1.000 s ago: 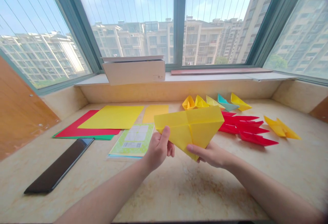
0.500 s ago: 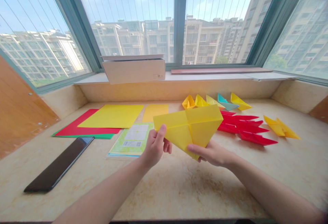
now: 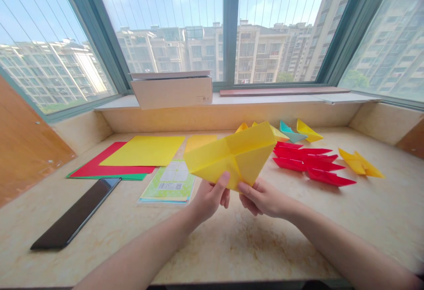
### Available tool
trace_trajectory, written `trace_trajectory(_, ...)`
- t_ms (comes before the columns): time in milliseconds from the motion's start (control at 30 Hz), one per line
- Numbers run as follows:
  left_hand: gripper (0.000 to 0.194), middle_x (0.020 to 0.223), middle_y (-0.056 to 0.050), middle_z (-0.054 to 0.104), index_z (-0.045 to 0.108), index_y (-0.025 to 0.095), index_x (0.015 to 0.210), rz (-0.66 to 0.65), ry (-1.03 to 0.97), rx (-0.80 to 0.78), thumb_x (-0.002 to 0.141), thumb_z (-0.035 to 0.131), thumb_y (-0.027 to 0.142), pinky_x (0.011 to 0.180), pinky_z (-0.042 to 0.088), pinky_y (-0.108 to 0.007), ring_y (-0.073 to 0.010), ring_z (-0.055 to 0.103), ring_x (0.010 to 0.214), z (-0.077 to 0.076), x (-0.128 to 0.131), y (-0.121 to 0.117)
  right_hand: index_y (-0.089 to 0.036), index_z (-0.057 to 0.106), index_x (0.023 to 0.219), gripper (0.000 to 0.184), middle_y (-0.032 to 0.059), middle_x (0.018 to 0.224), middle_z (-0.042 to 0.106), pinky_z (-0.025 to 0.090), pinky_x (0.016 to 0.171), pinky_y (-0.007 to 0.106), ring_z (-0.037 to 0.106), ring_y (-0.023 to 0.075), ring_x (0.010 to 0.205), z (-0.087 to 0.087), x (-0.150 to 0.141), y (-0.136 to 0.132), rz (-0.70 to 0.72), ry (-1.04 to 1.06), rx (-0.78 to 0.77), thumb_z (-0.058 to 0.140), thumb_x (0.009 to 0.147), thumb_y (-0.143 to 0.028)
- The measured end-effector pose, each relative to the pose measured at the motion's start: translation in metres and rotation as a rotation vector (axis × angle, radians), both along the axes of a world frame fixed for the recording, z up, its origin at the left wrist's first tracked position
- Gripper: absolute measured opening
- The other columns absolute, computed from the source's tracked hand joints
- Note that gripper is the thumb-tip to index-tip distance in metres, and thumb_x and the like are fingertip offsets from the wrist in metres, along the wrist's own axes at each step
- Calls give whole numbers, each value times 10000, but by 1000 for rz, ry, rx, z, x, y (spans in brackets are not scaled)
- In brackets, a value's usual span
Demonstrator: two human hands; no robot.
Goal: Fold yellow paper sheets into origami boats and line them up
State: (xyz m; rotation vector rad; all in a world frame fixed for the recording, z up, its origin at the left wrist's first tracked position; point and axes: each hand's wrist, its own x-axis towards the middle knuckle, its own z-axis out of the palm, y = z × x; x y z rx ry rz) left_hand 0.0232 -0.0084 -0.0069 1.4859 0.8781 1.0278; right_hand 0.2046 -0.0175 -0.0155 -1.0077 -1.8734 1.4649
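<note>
A folded sheet of yellow paper (image 3: 232, 154) is held up above the counter, tilted, with its left end lower than its right. Creases cross its middle, and a flap runs along its upper edge. My left hand (image 3: 213, 195) pinches the lower edge, thumb on the near face. Close beside it, my right hand (image 3: 261, 197) grips the lower right part with the thumb in front and fingers curled behind. The paper partly hides yellow paper boats (image 3: 241, 127) at the back.
Red paper boats (image 3: 308, 159) and a yellow folded boat (image 3: 361, 163) lie right. At left are yellow (image 3: 142, 150) and red sheets (image 3: 96, 162), a black phone (image 3: 76, 215) and a plastic packet of paper (image 3: 167, 186). A white box (image 3: 172, 92) stands on the sill.
The yellow paper has shifted left and tilted, its right end rising. My left hand has slid from its left corner to the lower edge, nearer my right hand.
</note>
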Motion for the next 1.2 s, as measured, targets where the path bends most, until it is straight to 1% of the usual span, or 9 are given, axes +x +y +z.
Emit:
trace_trajectory(133,646,359,28,395,442,189,455,-58,115,6,848,490,699,357,282,-203,-71,401,338,-4,3,-4,-166,554,611,681,-39,404,456,288,377,197,381,71,339,0,-2,-2,7,25,-16,328,912,-733)
trace_trajectory(267,646,347,50,336,388,212,459,-59,27,-67,850,447,723,350,282,-215,-76,383,317,-4,5,-2,-146,607,605,791,2,433,519,350,405,213,452,91,359,-1,0,-3,43,69,-31,208,917,-753)
trace_trajectory(367,641,356,61,318,380,217,469,-56,-3,-91,816,472,747,362,298,-221,-74,371,323,-6,4,-1,-154,586,550,787,-2,416,504,325,383,207,432,84,344,-2,-2,-4,-5,4,-25,210,934,-729)
trace_trajectory(500,645,395,39,388,443,194,505,-82,57,-83,807,458,763,386,311,-221,-80,408,363,-13,5,-2,-163,568,531,758,-9,427,504,366,430,200,452,76,365,-4,-7,-6,-45,-98,106,213,974,-666)
trace_trajectory(633,525,397,67,374,474,193,603,-19,60,-98,858,502,651,352,267,-207,-75,364,347,-11,6,-3,-153,623,623,724,-7,468,521,395,474,205,481,86,420,-8,-4,-5,-19,-133,211,245,973,-661)
trace_trajectory(800,457,497,40,505,549,169,722,-169,46,-90,851,552,607,358,319,-194,-66,378,378,-9,4,-1,-157,587,702,682,-21,498,499,352,401,203,445,91,411,-11,-3,-1,-120,61,76,297,915,-737)
trace_trajectory(967,483,542,-2,557,589,148,728,-188,50,-90,868,526,606,376,347,-202,-74,417,392,-14,2,2,-160,588,748,639,-4,566,546,355,392,200,460,93,434,-9,-7,-3,-103,128,-20,343,910,-727)
trace_trajectory(1100,441,655,-43,634,638,136,797,-331,101,-47,913,501,540,385,316,-201,-68,421,414,-2,-5,5,-159,557,643,736,10,536,522,354,434,225,429,94,442,-14,3,1,-93,198,55,198,930,-735)
trace_trajectory(1200,408,528,21,526,616,144,792,-359,109,-56,907,531,526,380,298,-193,-57,362,375,2,-11,8,-181,496,616,681,-24,453,446,285,395,220,378,88,393,-14,11,7,-233,226,109,228,942,-716)
